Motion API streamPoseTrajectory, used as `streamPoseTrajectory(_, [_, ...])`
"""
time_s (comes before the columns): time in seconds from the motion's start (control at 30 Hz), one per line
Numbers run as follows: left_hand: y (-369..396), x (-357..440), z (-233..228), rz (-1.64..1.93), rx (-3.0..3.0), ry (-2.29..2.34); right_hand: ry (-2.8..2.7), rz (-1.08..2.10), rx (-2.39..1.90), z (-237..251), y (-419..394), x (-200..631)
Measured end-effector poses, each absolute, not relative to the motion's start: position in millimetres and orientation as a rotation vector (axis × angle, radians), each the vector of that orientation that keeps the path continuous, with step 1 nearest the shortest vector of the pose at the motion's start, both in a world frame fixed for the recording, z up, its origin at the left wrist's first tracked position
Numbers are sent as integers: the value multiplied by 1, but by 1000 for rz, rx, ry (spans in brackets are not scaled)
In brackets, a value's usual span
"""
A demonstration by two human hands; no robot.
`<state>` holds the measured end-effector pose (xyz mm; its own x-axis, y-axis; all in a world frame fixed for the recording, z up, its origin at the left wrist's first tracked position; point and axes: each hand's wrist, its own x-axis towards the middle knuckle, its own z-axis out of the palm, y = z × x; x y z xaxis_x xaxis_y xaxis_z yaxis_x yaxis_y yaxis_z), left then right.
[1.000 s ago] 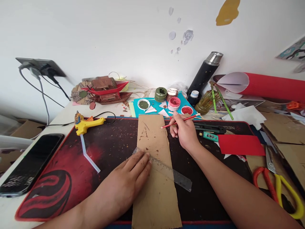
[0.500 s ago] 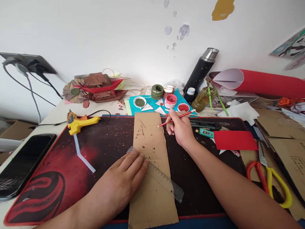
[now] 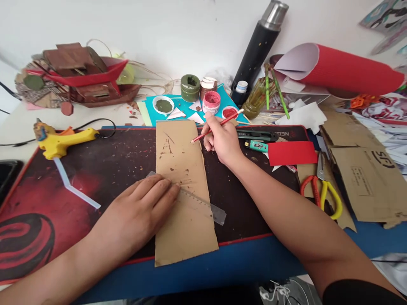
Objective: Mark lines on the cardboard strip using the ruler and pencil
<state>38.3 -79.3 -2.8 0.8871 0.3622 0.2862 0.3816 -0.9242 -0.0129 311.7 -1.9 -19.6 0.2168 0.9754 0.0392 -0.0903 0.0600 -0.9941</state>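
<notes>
My left hand [image 3: 144,203] lies flat with its fingers stretched out, pressing a clear plastic ruler [image 3: 203,203] onto a long strip of brown cardboard [image 3: 187,228]. The ruler crosses the strip at a slant, and its right end sticks out past the cardboard. Part of the ruler is hidden under my fingers. In my right hand [image 3: 222,140] is a red pencil [image 3: 203,134], pinched near its middle. Its tip hovers over or rests on the cardboard's upper right part; I cannot tell which. Dark marks, one like a letter A, show on the strip.
A yellow glue gun [image 3: 63,142] lies to the left on the black-red mat [image 3: 127,144]. Open paint jars [image 3: 190,88] stand behind. To the right are a box cutter [image 3: 256,146], a red paper piece [image 3: 292,153], scissors [image 3: 322,190] and folded cardboard [image 3: 369,182].
The view has tilted down and shifted right, so the desk's front edge now shows. Both hands, the ruler and the pencil keep nearly the same places on the cardboard.
</notes>
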Motion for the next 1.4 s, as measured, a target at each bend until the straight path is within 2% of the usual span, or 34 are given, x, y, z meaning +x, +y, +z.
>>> streamPoseTrajectory(0.73, [-85, 49, 1, -550, -2954, -501, -1010, 1073, -1173, -21, -6, 313])
streamPoseTrajectory(1.4, [-81, 41, -6, -589, -2775, -745, -1017, 1051, -1175, -17, -9, 311])
